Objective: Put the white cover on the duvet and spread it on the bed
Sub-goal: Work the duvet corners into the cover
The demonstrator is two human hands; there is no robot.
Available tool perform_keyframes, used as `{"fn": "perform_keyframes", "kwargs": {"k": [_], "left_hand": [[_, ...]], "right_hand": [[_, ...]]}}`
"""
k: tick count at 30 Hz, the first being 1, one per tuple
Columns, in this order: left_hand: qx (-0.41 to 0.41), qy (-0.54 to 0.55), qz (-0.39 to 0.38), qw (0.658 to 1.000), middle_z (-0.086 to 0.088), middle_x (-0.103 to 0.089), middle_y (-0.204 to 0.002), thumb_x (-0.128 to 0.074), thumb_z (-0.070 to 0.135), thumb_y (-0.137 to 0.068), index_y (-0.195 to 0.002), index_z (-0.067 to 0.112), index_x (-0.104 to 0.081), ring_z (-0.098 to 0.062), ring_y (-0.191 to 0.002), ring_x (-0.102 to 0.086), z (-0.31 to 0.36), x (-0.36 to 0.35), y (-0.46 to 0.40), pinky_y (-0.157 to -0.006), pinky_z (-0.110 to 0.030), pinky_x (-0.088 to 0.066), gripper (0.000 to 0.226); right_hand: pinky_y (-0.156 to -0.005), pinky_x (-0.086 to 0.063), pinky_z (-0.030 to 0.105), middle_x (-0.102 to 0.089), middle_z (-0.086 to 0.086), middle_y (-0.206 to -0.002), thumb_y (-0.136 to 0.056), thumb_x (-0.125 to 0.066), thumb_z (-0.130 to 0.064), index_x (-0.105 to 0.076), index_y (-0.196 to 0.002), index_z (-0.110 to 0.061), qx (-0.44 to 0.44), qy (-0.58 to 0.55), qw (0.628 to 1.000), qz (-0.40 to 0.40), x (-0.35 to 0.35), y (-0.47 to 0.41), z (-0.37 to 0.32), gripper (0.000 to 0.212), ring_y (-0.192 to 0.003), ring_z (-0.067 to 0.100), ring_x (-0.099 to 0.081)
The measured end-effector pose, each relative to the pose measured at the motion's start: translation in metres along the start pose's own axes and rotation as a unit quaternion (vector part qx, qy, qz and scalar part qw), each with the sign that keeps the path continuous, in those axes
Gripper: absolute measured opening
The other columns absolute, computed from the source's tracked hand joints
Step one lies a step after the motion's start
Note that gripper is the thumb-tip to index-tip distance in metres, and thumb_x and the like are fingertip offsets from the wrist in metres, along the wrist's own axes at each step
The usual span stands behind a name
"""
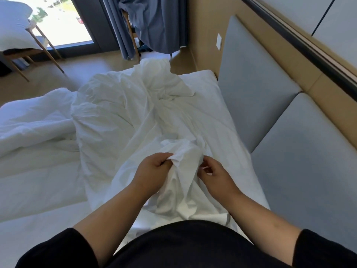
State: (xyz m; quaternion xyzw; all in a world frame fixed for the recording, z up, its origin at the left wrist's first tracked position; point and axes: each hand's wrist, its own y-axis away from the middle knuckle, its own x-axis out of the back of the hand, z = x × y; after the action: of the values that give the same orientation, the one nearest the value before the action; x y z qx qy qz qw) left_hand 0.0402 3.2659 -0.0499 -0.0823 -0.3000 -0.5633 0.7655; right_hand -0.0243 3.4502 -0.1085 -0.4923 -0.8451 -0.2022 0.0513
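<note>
The white cover (123,113) lies crumpled across the bed (204,80), running from the far edge toward me. A bunched corner of it rises in front of me. My left hand (152,171) grips that bunched fabric with curled fingers. My right hand (214,173) pinches the fabric's right edge between thumb and fingers. The thicker white duvet (32,120) lies rumpled on the left side of the bed. My black sleeves and torso fill the bottom of the view.
A grey padded headboard (270,105) runs along the right side. A wooden chair (38,51) with a white pillow stands at the far left by the window. Blue curtains (150,22) hang beyond the bed. Tan floor lies between the bed and the window.
</note>
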Motion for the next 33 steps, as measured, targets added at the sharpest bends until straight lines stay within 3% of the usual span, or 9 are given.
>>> {"fn": "perform_keyframes", "kwargs": {"k": [4, 8, 11, 17, 20, 23, 26, 30, 33], "left_hand": [[-0.069, -0.102, 0.047, 0.991, 0.009, -0.067, -0.081, -0.051, 0.018, -0.097, -0.083, 0.02, -0.071, -0.003, -0.085, -0.06, 0.001, 0.007, 0.002, -0.076, -0.028, -0.052, 0.024], [-0.127, -0.05, 0.139, 0.981, 0.002, -0.063, -0.071, -0.052, 0.009, -0.093, -0.078, 0.012, -0.066, -0.013, -0.073, -0.058, 0.021, 0.028, 0.015, -0.063, -0.018, -0.042, 0.021], [-0.123, -0.016, 0.08, 0.989, 0.001, -0.062, -0.071, -0.054, 0.008, -0.095, -0.075, 0.014, -0.061, -0.015, -0.07, -0.058, 0.045, 0.04, 0.029, -0.063, -0.022, -0.042, 0.022], [0.031, 0.221, -0.142, 0.964, 0.0, -0.066, -0.089, -0.051, 0.023, -0.09, -0.091, 0.016, -0.07, -0.015, -0.085, -0.06, 0.022, 0.05, 0.04, -0.078, -0.028, -0.047, 0.02], [0.154, 0.34, -0.011, 0.928, -0.011, -0.068, -0.089, -0.049, 0.008, -0.095, -0.091, 0.01, -0.074, -0.026, -0.086, -0.059, -0.013, 0.031, 0.035, -0.077, -0.035, -0.05, 0.025], [0.23, 0.239, 0.132, 0.934, -0.002, -0.068, -0.088, -0.071, 0.023, -0.089, -0.095, 0.017, -0.066, -0.023, -0.08, -0.066, -0.033, 0.017, 0.023, -0.068, -0.034, -0.054, 0.009], [0.199, 0.105, 0.087, 0.97, 0.016, -0.071, -0.09, -0.077, 0.05, -0.077, -0.098, 0.032, -0.067, -0.006, -0.086, -0.066, -0.031, 0.013, 0.013, -0.074, -0.027, -0.053, 0.029], [0.102, 0.042, 0.069, 0.991, 0.023, -0.066, -0.069, -0.071, 0.039, -0.086, -0.075, 0.036, -0.062, 0.007, -0.066, -0.059, -0.02, 0.005, 0.008, -0.063, -0.014, -0.043, 0.015], [0.076, 0.016, 0.113, 0.991, 0.011, -0.052, -0.056, -0.063, 0.033, -0.091, -0.064, 0.016, -0.05, 0.0, -0.054, -0.046, -0.025, 0.004, 0.003, -0.056, -0.019, -0.038, 0.034]], "right_hand": [[-0.083, -0.049, 0.01, -0.069, -0.032, -0.096, -0.099, -0.059, -0.015, -0.066, -0.101, -0.042, 0.049, -0.025, 0.996, -0.065, -0.009, -0.005, -0.023, 0.028, -0.095, -0.011, -0.063], [-0.081, -0.048, 0.018, -0.068, -0.017, -0.081, -0.1, -0.054, -0.007, -0.062, -0.086, -0.037, 0.015, -0.04, 0.995, -0.093, -0.03, -0.022, -0.037, 0.034, -0.079, -0.005, -0.064], [-0.069, -0.045, 0.013, -0.056, -0.018, -0.074, -0.103, -0.045, -0.006, -0.053, -0.075, -0.034, 0.018, -0.064, 0.992, -0.104, -0.043, -0.036, -0.062, 0.04, -0.064, -0.008, -0.055], [-0.057, -0.038, 0.027, -0.045, 0.0, -0.063, -0.083, -0.056, -0.018, -0.047, -0.066, -0.013, -0.019, -0.117, 0.99, -0.082, -0.056, -0.053, -0.081, 0.02, -0.058, 0.01, -0.043], [-0.067, -0.043, 0.037, -0.05, 0.0, -0.065, -0.074, -0.061, -0.032, -0.053, -0.061, -0.018, -0.028, -0.121, 0.989, -0.074, -0.056, -0.058, -0.067, 0.02, -0.068, 0.02, -0.046], [-0.073, -0.05, 0.037, -0.061, 0.001, -0.072, -0.09, -0.062, -0.019, -0.061, -0.075, -0.012, -0.025, -0.072, 0.995, -0.069, -0.05, -0.056, -0.055, 0.017, -0.073, 0.017, -0.055], [-0.063, -0.048, 0.028, -0.055, -0.002, -0.065, -0.093, -0.056, -0.007, -0.055, -0.063, -0.019, -0.076, -0.138, 0.982, -0.105, -0.048, -0.052, -0.054, 0.033, -0.063, 0.015, -0.054], [-0.054, -0.043, 0.004, -0.056, 0.01, -0.082, -0.101, -0.043, 0.005, -0.063, -0.085, -0.003, -0.065, -0.096, 0.989, -0.094, -0.046, -0.043, -0.06, 0.027, -0.064, 0.005, -0.059], [-0.059, -0.049, 0.017, -0.062, 0.007, -0.075, -0.097, -0.052, -0.005, -0.057, -0.074, 0.001, -0.037, -0.117, 0.992, -0.035, -0.038, -0.03, -0.051, 0.025, -0.064, 0.011, -0.057]]}}
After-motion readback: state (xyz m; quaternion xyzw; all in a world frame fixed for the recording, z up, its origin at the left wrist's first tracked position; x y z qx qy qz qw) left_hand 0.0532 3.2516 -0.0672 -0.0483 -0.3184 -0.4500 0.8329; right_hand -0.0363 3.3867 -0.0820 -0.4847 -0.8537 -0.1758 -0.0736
